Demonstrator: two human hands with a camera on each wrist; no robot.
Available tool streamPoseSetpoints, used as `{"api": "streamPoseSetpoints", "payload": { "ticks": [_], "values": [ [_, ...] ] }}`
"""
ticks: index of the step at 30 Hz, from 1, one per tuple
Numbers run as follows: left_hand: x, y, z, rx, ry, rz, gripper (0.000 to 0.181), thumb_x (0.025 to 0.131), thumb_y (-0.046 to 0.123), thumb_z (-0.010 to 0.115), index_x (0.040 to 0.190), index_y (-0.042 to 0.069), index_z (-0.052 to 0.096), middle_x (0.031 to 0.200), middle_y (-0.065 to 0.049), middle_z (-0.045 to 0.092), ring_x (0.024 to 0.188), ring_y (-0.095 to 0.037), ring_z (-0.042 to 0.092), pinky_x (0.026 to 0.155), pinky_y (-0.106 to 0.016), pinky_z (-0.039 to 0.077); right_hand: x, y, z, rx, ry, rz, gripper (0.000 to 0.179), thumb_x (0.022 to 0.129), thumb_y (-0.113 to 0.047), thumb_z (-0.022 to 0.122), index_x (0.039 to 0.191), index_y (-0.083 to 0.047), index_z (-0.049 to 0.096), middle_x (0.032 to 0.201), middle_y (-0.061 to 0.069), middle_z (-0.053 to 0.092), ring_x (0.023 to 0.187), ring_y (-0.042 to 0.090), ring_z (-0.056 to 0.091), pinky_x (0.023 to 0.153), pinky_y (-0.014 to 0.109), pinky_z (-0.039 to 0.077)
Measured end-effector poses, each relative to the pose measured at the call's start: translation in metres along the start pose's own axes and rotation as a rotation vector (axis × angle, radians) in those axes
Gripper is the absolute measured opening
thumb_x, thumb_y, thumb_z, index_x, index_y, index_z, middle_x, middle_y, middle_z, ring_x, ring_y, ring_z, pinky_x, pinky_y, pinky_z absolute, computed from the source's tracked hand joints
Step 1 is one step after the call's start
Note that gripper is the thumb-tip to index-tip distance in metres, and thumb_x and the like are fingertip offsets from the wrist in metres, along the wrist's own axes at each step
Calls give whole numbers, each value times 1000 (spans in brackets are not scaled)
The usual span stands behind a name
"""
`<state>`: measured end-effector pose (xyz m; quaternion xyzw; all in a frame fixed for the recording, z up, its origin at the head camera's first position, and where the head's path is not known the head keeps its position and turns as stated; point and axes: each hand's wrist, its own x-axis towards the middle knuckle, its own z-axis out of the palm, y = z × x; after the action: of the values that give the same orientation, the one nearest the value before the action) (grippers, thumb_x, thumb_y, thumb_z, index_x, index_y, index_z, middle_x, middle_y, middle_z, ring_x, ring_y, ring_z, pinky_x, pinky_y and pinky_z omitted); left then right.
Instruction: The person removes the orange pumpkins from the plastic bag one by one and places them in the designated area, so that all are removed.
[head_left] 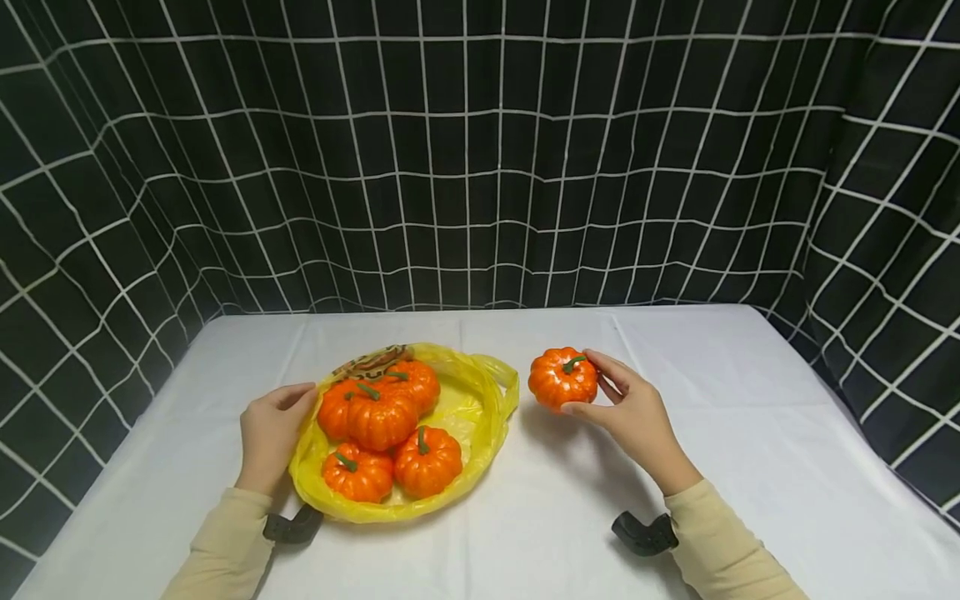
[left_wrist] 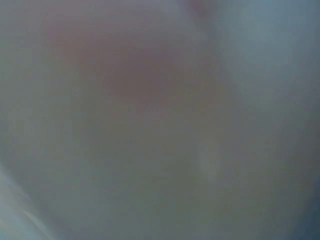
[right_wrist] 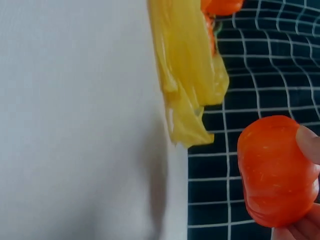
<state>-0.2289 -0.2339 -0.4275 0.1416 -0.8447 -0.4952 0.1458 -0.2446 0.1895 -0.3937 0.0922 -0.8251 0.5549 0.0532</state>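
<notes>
My right hand (head_left: 630,408) holds a small orange pumpkin (head_left: 561,382) with a green stem above the white tabletop, thumb on its near side and fingers on its far side. In the right wrist view, the smooth side of this pumpkin (right_wrist: 277,172) shows between thumb and fingers. Left of it, a yellow plastic bag (head_left: 480,433) lies spread with its mouth up. Several orange pumpkins (head_left: 382,417) sit inside, mostly to the left. My left hand (head_left: 273,437) grips the bag's left rim, fingertips partly hidden there. The left wrist view is a close blur.
A white cloth (head_left: 525,533) covers the table. Black curtains (head_left: 480,167) with white grid lines stand behind it and at both sides. A black wrist mount (head_left: 645,533) sticks out from the right sleeve, another (head_left: 292,527) from the left, close to the bag.
</notes>
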Motion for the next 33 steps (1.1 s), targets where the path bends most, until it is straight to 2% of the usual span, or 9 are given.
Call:
{"api": "streamPoseSetpoints", "payload": {
  "ticks": [8,17,22,26,33],
  "values": [
    [1,0,0,-6,14,26,33,97,23,62,119,-1,70,120,-23,69,120,-35,62,103,-46,51,4,12,-7,-23,5,43,81,77,-11,85,147,-1,45,154,18,44,141,33,44,104,23,42],
    [-1,-1,-1,-11,5,14,34,98,24,62,119,-1,69,121,-24,69,120,-35,62,103,-46,50,7,25,-4,-58,-2,75,78,78,-11,84,145,1,47,152,20,46,143,34,43,107,29,41],
    [-1,-3,0,-3,9,3,33,98,23,61,119,-1,70,121,-23,69,119,-35,62,103,-46,50,9,29,-2,-55,-31,105,78,78,-13,84,146,1,46,153,21,44,144,34,41,107,29,41],
    [3,-2,1,-23,13,21,33,97,23,62,119,-2,70,120,-23,69,120,-34,62,104,-45,50,13,32,-3,-49,-29,123,79,78,-15,84,146,-1,46,154,19,44,144,32,41,108,30,40],
    [2,-2,-2,-20,-1,0,33,97,23,62,119,-1,70,121,-22,69,122,-34,61,104,-45,50,14,37,-3,-68,-76,178,79,80,-18,83,147,-2,45,155,18,43,145,31,40,107,26,40]
  ]
}}
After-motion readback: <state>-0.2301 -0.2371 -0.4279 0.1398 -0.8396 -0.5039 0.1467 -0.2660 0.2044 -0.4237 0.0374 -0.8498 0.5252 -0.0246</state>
